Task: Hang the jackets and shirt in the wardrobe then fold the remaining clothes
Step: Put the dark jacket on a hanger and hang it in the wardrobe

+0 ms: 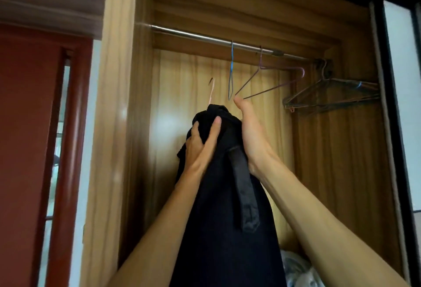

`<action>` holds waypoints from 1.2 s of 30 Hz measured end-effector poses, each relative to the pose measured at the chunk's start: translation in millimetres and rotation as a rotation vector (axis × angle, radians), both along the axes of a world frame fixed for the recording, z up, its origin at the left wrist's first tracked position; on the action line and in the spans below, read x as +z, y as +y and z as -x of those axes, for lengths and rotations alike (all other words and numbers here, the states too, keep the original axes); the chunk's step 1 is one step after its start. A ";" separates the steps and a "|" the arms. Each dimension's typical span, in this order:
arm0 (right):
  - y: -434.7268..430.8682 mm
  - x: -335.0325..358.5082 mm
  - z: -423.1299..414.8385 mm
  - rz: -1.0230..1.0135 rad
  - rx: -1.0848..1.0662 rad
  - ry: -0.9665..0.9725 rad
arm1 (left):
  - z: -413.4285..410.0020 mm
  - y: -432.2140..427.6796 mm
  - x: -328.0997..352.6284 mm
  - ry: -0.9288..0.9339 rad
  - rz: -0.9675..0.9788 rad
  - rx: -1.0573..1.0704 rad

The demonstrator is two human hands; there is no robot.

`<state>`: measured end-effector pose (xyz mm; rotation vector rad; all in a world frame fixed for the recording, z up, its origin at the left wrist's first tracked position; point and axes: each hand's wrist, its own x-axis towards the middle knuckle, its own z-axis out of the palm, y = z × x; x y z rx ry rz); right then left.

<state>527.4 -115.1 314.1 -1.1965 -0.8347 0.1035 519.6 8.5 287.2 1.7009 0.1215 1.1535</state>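
the fingers [214, 129] of the left hand [201, 144] are curled tight into the bunched top of the black garment [218, 207], clamped on the cloth just under the neck. the right hand [250, 136] lies flat against the garment's right side with the thumb straight up; its fingers are hidden behind the cloth, so i cannot tell whether they grip or only steady it.

out of the bundle rises the hook of a pink hanger [211, 90], upright and free in the air, below the rail [205, 37] and just left of the blue hanger [231, 77]. the garment is held up inside the open wardrobe [139, 127], in front of its back panel. its long axis runs straight up and down: neck end toward the rail, body falling between the forearms and out of the bottom of the view. a dark strap hangs down its front.

the step in hand looks like hanging this piece. the next move probably calls for lifting the hook above the rail and lowering it over the bare stretch left of the blue hanger, with the hook's mouth turned to the bar.

further right hang a purple hanger [273, 81], tilted, and a bunch of wire hangers [330, 93] at the rail's end. a red door [27, 127] stands at the left.
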 end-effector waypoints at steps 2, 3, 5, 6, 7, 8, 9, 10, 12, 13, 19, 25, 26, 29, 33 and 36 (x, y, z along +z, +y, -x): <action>12.6 12.5 3.5 -0.027 -0.039 -0.048 | -5.3 19.8 18.7 -0.013 0.020 0.003; 18.5 19.8 2.6 -0.042 -0.063 -0.069 | -6.7 26.3 27.5 -0.018 0.010 0.004; 29.9 36.5 -1.6 -0.060 -0.109 -0.098 | -8.3 35.8 46.2 -0.034 -0.009 -0.014; 34.9 45.1 -3.9 -0.060 -0.129 -0.110 | -9.4 41.0 55.8 -0.053 -0.020 -0.023; 39.8 53.8 -5.8 -0.064 -0.140 -0.128 | -13.9 48.4 64.1 -0.077 -0.015 -0.028; 45.0 62.8 -8.3 -0.078 -0.148 -0.149 | -18.7 57.4 71.5 -0.094 -0.025 -0.036; 50.1 71.6 -11.2 -0.104 -0.151 -0.167 | -28.9 71.6 79.9 -0.109 -0.049 -0.050; 55.0 80.7 -14.6 -0.131 -0.148 -0.180 | -39.7 85.5 89.2 -0.091 -0.077 -0.047; 66.1 98.8 -22.3 -0.160 -0.145 -0.204 | -46.0 94.4 108.8 -0.103 -0.099 -0.032; 70.4 107.0 -26.1 -0.160 -0.152 -0.220 | -48.8 96.0 119.9 -0.136 -0.070 -0.006; 91.4 147.8 -45.8 -0.174 -0.203 -0.258 | -13.7 62.8 152.2 -0.273 -0.226 0.104; 103.1 144.6 -57.7 -0.276 -0.243 -0.327 | 5.9 64.9 162.1 -0.298 -0.570 0.259; 102.8 142.0 -58.4 -0.276 -0.259 -0.356 | 7.4 64.6 159.5 -0.296 -0.651 0.291; 104.9 147.4 -62.8 -0.285 -0.280 -0.378 | 3.2 61.5 154.2 -0.267 -0.789 0.468; 111.1 177.1 -70.6 -0.258 -0.284 -0.319 | -14.3 77.6 153.1 -0.213 -0.902 0.656; 114.8 191.2 -75.7 -0.177 -0.258 -0.283 | -27.7 98.6 149.8 -0.110 -0.924 0.713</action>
